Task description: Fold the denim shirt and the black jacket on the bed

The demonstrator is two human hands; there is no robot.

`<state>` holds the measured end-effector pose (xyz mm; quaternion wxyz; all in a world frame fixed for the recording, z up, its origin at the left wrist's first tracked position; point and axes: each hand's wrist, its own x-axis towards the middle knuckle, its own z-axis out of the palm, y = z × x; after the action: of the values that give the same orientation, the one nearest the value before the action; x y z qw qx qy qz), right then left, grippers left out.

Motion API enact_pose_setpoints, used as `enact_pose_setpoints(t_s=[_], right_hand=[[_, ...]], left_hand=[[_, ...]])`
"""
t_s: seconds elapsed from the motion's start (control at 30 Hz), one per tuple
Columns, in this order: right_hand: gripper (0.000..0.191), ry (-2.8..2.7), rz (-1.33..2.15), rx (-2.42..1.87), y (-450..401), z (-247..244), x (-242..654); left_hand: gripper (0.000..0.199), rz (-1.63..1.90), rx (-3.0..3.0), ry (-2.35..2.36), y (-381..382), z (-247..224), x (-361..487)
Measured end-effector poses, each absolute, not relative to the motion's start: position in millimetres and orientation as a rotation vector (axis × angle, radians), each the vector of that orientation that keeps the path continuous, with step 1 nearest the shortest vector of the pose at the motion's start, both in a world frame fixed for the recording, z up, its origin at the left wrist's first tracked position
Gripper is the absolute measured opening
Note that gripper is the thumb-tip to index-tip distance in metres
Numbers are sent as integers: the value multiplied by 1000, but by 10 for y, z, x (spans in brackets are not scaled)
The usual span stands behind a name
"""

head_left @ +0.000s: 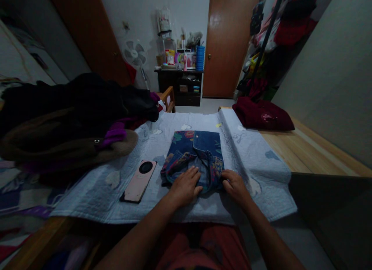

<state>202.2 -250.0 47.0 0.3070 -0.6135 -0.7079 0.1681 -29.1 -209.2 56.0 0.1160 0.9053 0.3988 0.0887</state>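
A folded denim jacket [207, 146] with a flower pattern lies in front of me, its collar end towards me. My left hand [186, 188] rests on the collar opening with its fingers stretched out, pressing on the cloth. At the near right corner, my right hand [235, 186] has its fingers curled at the jacket's edge, gripping it between thumb and fingers. Under the jacket is a light blue quilted cloth [250, 146] with pale heart shapes. A pink phone [138, 184] with a round black camera lies left of the jacket, apart from both hands.
A heap of dark clothes [72, 103] stands high on the left. On the wooden surface [293, 150] at the right sits a folded maroon garment [263, 114]. Farther back are a white fan [135, 53], a dark cabinet [167, 82] and hanging clothes [293, 33].
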Motion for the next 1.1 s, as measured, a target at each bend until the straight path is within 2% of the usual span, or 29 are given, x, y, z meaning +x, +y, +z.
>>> enact_pose_setpoints(t_s=[0.13,0.23,0.3,0.4,0.47,0.57,0.67,0.8,0.93,1.1], right_hand=[[29,-1419,627,-1722,-2348,604,1990],[40,-1251,805,-1688,-2248,628,1896],[44,-1299,859,-1663,-2229,614,1826],[35,-1534,793,-1645,-2263,593,1758],[31,-1702,702,-1670,-2299,591,1746],[35,-1824,391,-1777,-2329,593,1749],[52,-1853,189,-1745,-2334,562,1723],[51,-2034,323,-1572,-2376,453,1603],[52,-2166,347,-1623,-2459,378,1473],[47,-2197,459,-1641,-2468,581,1477]], left_hand=[[32,350,2655,1173,-2006,644,-254],[37,420,2673,1258,-1949,656,-201],[40,383,2674,1254,-1934,649,-194],[25,354,2665,1177,-1927,689,-250],[22,453,2672,1228,-1916,742,-324],[37,658,2624,1587,-1877,777,-467],[49,595,2509,1868,-1825,727,-614],[42,498,2539,1818,-1802,686,-727],[42,444,2652,1763,-1856,678,-744],[47,214,2614,1551,-1886,643,-806]])
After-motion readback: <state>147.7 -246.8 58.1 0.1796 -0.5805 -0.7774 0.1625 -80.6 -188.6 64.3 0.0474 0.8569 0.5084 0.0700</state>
